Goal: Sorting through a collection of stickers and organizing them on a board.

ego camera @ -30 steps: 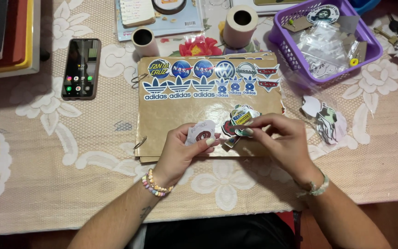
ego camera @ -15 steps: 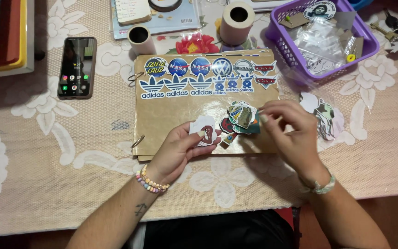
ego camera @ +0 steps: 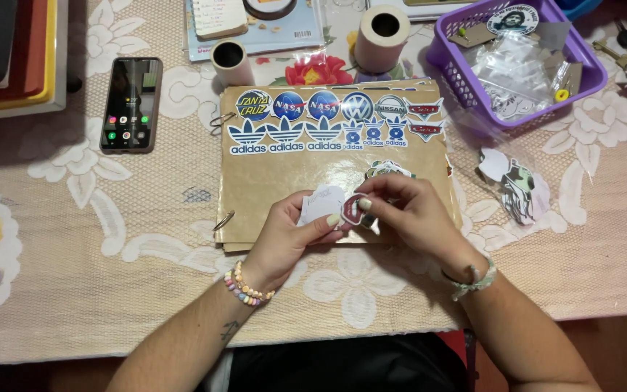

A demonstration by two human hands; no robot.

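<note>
Both hands, left hand (ego camera: 284, 236) and right hand (ego camera: 411, 214), pinch one small sticker (ego camera: 352, 208) above the brown album page (ego camera: 284, 174); peeling slowly from a corner should avoid tearing.

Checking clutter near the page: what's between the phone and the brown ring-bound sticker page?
Head view: only bare lace tablecloth lies between the phone and the sticker page; the page's metal ring pokes into that gap.

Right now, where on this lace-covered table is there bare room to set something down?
Bare cloth lies between the black phone and the brown ring-bound sticker board, and along the near edge left of the left hand. The far edge is crowded: paper rolls, purple plastic basket, loose stickers.
</note>
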